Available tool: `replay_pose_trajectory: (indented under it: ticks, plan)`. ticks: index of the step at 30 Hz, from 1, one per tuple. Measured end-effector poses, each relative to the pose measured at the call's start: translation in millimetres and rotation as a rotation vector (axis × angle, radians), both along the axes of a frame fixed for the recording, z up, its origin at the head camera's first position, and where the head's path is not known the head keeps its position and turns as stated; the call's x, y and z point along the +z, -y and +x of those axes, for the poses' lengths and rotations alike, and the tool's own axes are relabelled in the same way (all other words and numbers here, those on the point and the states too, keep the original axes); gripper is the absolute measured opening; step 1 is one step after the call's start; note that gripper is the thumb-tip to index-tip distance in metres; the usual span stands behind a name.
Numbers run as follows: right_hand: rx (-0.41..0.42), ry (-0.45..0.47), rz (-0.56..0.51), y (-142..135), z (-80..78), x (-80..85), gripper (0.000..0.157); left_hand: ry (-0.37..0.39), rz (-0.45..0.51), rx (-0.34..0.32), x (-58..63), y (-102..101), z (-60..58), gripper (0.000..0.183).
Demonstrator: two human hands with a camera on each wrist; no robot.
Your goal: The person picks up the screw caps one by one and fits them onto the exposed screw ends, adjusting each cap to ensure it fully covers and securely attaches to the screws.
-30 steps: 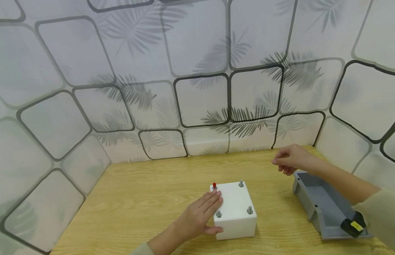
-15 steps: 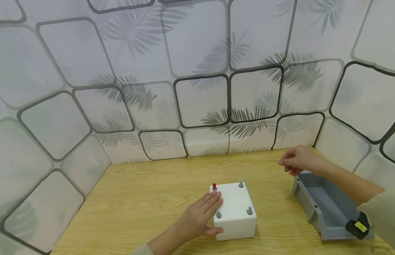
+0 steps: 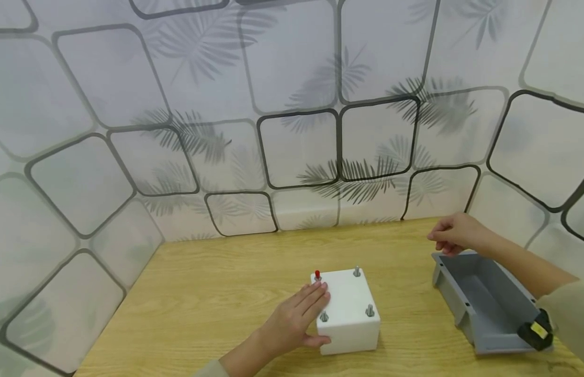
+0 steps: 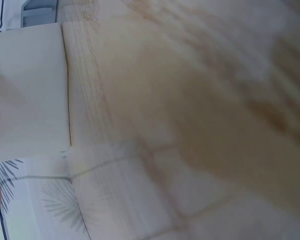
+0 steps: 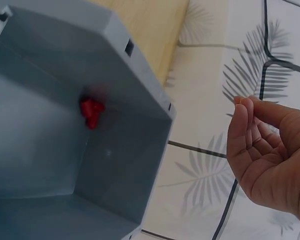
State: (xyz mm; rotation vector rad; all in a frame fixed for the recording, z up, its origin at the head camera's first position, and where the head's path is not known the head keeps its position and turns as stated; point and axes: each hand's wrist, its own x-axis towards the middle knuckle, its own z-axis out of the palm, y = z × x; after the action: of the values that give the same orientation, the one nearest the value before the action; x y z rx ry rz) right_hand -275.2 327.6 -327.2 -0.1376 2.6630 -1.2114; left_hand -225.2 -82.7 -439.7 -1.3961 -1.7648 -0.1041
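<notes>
A white box with a metal bolt near each top corner sits on the table. A small red cap covers the far-left bolt. My left hand rests with straight fingers on the box's left top edge, its thumb against the front. At the right my right hand hangs above the far end of a grey bin. Thumb and forefinger tips meet, the other fingers are curled, and nothing shows between them in the right wrist view. Red caps lie clustered in a corner of the bin.
The wooden table runs back to a wall covered with a leaf and rounded-square pattern. A black wrist camera with a yellow label is worn on the right wrist, over the bin's near end.
My right hand has moved to the right, over the bin's far end, its fingertips still together. The left hand and the white box have stayed in place.
</notes>
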Motion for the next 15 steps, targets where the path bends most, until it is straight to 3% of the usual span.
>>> replay_pose_trajectory:
  ticks: [7,15]
  plan:
    - [-0.015,0.012,0.016,-10.2,-3.3,-4.9,0.025,0.009,0.003,0.006,-1.3,0.9,-0.1,0.074]
    - [-0.008,0.039,0.056,-29.2,3.7,-14.1,0.021,-0.003,0.01,-0.011,-1.6,-1.0,-0.2,0.074]
